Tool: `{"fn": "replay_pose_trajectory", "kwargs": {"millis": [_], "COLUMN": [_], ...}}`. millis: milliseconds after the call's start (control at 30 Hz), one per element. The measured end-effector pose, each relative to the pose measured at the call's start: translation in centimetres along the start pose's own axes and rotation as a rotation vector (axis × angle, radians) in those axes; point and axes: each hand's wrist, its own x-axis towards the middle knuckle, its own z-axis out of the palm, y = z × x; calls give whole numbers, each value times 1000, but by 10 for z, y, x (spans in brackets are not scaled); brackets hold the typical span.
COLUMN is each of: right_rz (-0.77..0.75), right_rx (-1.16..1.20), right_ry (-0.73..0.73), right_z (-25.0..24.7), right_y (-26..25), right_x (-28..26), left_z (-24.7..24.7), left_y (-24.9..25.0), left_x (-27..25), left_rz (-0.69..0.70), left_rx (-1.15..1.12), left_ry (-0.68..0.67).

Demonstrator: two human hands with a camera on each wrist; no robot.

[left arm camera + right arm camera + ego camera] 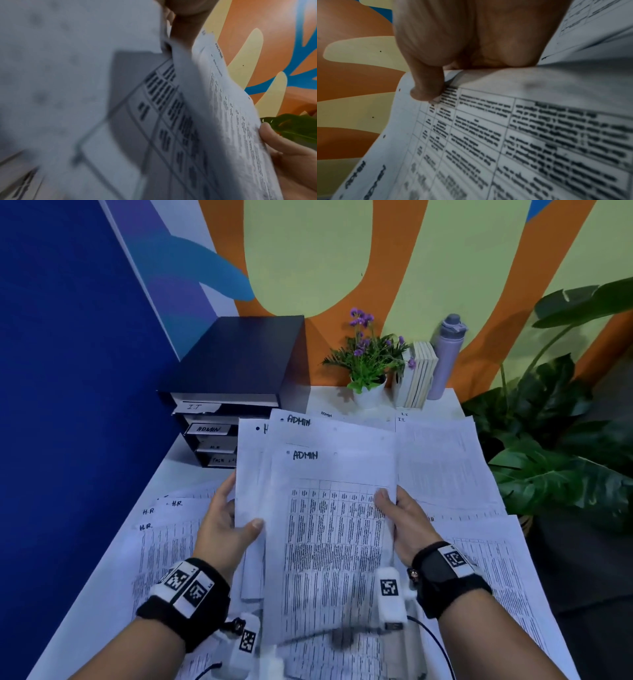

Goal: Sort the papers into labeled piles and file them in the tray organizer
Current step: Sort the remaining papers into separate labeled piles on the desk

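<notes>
From the head view, I saw both hands holding up a fanned bundle of sheets above the bench (178, 470). The front sheet, marked ADMIN (329, 542), was pinched at its right edge by the right hand (404, 520), thumb on the printed table, the other fingers hidden behind the paper. The left hand (226, 525) held the remaining stack (251, 474), thumb lying across its front and fingers behind; a second ADMIN sheet and one whose label starts with H stood out at the top. I judged the sheets were spread like this so that the handwritten labels could be read before each paper goes to its pile. On the bench lay the H.R. pile (164, 529) at the left, and other sheets at the right and far side, some marked I.T. and ADMIN. The tray organizer (236, 378) stood in the far left corner, its trays labelled I.T. and ADMIN; the lower labels were hard to read. Both wrists were raised, palms turned toward each other.

In the left wrist view, blurred paper filled most of the picture. The fingertips (267, 129) of the other hand showed at the sheet's edge, so the grip there was closed on paper.

In the right wrist view, the thumb (426, 86) pressed down on the printed sheet near its corner, which confirmed a firm pinch on the ADMIN sheet.
</notes>
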Motion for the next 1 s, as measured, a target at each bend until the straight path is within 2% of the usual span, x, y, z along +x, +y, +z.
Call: {"fn": "replay_pose_trajectory", "kwargs": {"millis": [67, 167, 233, 367, 500, 600, 667, 767, 833, 900, 1000], "right_rz": [37, -29, -53, -87, -97, -108, -145, -182, -194, -210, -230], "right_rx": [21, -62, -116, -163, -274, -326, -429, -542, -585, -564, -393], "right_ry": [-9, 26, 112, 183, 303, 201, 107, -6, -51, -45, 26], "right_z": [8, 23, 26, 29, 29, 35, 41, 45, 44, 44, 42], "right_y": [2, 5, 10, 19, 23, 12, 3, -7, -14, -18, -20], "right_x": [3, 7, 12, 15, 12, 9, 8, 12, 14, 16, 19], "left_z": [-2, -4, -4, -10, -21, -30, -30, -26, -19, -13, -11], "left_y": [-1, -6, -7, -8, -5, -6, -4, -3, 3, 6, 7], "left_x": [1, 4, 5, 5, 6, 10, 14, 19, 20, 20, 24], "left_rz": [-30, -50, -30, 26, 74, 136, 72, -36, -50, 31, 122], "left_rx": [-61, -94, -89, -52, 175, 328, 340, 491, 501, 473, 372], "left_ry": [-77, -96, -40, 141, 211, 231, 199, 75, 64, 51, 74]}}
